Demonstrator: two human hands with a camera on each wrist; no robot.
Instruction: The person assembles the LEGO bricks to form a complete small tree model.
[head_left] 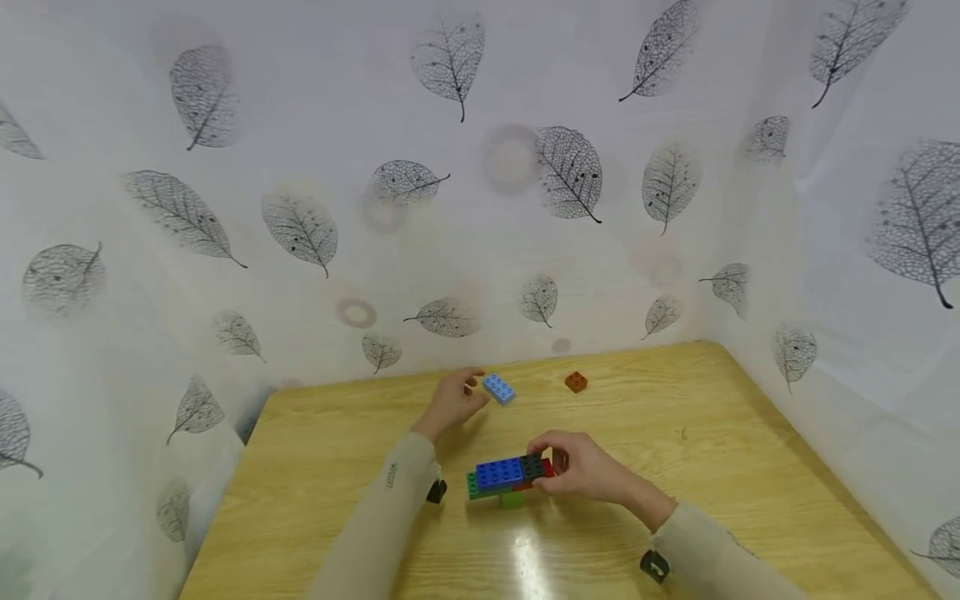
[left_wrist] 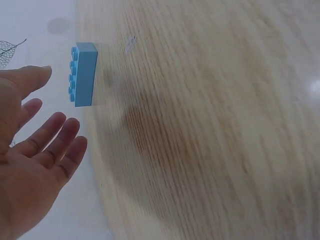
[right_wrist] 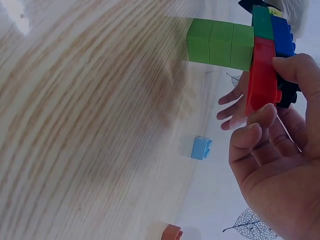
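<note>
My left hand (head_left: 453, 398) is at the back of the table, fingers parted, right beside a light blue brick (head_left: 499, 389). In the left wrist view that brick (left_wrist: 86, 75) lies just past the spread fingers, with its studs to one side. Nearer the front, my right hand (head_left: 588, 468) pinches the black brick (head_left: 532, 467) at the right end of a built structure. Its top layer also has a blue brick (head_left: 498, 473), over a green brick (head_left: 472, 485) and a red brick (right_wrist: 262, 75). Three stacked light green bricks (right_wrist: 220, 43) form the column underneath.
A brown-orange brick (head_left: 576, 382) lies at the back of the wooden table (head_left: 660, 417), right of the light blue one. A white cloth with leaf prints (head_left: 480, 250) hangs behind the table and along its sides.
</note>
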